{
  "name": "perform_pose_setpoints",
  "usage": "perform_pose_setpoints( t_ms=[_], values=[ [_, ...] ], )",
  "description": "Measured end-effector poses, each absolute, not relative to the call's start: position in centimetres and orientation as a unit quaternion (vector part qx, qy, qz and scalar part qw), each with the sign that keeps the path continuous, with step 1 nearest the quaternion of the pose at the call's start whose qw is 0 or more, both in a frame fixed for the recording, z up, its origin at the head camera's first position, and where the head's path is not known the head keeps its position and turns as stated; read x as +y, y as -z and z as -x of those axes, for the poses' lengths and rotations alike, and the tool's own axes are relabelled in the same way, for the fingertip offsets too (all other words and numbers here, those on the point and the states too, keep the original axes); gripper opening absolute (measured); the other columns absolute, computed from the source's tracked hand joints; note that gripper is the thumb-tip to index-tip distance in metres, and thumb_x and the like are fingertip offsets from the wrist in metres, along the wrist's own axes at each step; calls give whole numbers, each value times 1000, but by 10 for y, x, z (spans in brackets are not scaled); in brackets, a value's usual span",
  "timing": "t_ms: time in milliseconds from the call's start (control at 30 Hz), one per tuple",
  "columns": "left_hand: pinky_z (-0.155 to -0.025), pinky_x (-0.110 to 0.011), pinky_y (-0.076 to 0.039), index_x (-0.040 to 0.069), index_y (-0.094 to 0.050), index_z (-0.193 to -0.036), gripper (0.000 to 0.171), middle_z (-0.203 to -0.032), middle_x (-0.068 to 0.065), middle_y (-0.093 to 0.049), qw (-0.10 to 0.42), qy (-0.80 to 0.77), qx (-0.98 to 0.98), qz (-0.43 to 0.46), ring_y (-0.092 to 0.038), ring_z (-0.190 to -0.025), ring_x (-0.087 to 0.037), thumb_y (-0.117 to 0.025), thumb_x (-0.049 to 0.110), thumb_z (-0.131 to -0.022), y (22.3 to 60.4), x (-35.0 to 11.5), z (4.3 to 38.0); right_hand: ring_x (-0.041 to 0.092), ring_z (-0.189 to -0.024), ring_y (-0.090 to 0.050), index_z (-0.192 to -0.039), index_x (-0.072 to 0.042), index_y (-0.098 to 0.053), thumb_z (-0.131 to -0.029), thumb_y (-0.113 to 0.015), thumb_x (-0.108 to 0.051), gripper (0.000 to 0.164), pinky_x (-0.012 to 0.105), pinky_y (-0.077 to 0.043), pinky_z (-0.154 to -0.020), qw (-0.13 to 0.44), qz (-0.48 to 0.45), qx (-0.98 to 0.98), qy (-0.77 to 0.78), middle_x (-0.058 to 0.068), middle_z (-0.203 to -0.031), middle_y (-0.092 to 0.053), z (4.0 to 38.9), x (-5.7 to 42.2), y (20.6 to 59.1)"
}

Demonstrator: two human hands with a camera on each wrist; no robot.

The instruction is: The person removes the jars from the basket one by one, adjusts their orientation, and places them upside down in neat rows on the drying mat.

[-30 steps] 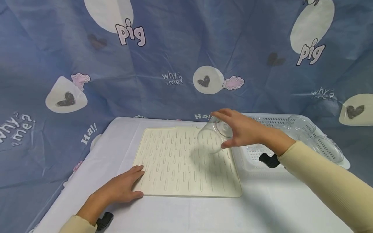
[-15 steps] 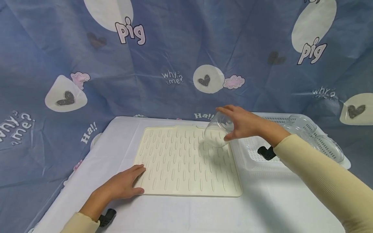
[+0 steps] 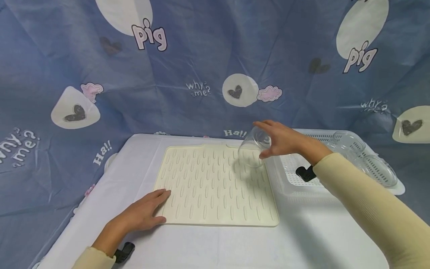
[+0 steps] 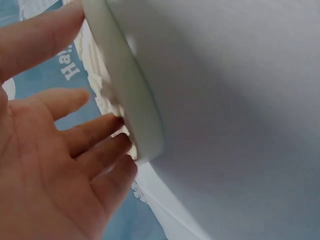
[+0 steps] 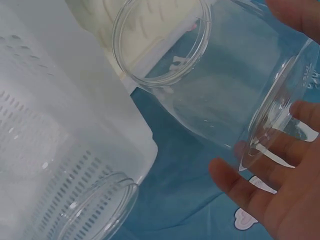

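In the head view my right hand [image 3: 285, 139] grips a clear cup [image 3: 250, 149] around its base end, thumb on one side and fingers on the other. The cup is tilted, its mouth facing down and left, above the back right corner of a cream ridged mat [image 3: 215, 186]. The right wrist view gives a close look at the cup's thick round rim [image 5: 117, 45] and flat base. My left hand [image 3: 144, 212] rests at the mat's front left corner with fingers extended. From the left wrist, the fingertips [image 4: 117, 122] meet the mat's raised edge.
A white perforated basket [image 3: 292, 188] stands right of the mat, holding several clear vessels, among them a clear cup [image 3: 379, 170] lying at its right end. White cloth [image 3: 201, 246] covers the table. A blue printed curtain [image 3: 188, 116] hangs behind.
My right hand has moved slightly back and to the right with the cup still in its grip. The left hand stays at the mat's corner, its fingers shifting slightly.
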State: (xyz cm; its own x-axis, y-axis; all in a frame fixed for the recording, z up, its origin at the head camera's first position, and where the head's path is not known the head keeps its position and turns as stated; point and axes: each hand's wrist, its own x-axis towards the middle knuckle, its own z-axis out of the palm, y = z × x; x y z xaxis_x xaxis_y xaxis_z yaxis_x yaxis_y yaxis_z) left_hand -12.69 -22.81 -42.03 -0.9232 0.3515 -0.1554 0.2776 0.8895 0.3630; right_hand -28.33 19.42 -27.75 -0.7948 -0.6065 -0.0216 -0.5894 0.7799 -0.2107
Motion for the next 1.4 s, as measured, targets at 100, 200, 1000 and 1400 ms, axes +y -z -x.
perform_pose_setpoints(
  t_ms=[100,200,1000,1400],
  values=[
    [-109,-58,-42,4,-48,-146,74,-153,-22,-43,103,-166,967,-166,-43,-140,-44,-78,29,-83,422,-229,126,46,-140,-39,-156,-9,-28,-73,-84,-34,103,64,-36,-112,39,313,944,100,24,-153,-37,284,195,280],
    [-108,-58,-43,5,-52,-143,69,-152,-21,-43,101,-159,967,-170,-43,-140,-43,-76,30,-83,424,-229,126,46,-141,-39,-156,-9,-28,-73,-84,-34,103,65,-36,-112,41,307,945,103,24,-154,-37,285,193,282],
    [-109,-61,-39,-1,-43,-147,96,-153,-23,-40,118,-194,968,-102,-37,-141,-46,-87,39,-72,423,-223,133,46,-143,-36,-157,-12,-28,-76,-82,-40,101,64,-35,-114,76,269,953,113,24,-157,-33,304,169,307],
    [-110,-61,-39,-1,-43,-147,96,-153,-24,-39,124,-203,966,-100,-37,-141,-47,-87,39,-71,424,-221,130,45,-145,-32,-157,-14,-27,-77,-81,-41,101,64,-33,-115,85,233,959,137,24,-157,-30,314,168,318]
  ],
)
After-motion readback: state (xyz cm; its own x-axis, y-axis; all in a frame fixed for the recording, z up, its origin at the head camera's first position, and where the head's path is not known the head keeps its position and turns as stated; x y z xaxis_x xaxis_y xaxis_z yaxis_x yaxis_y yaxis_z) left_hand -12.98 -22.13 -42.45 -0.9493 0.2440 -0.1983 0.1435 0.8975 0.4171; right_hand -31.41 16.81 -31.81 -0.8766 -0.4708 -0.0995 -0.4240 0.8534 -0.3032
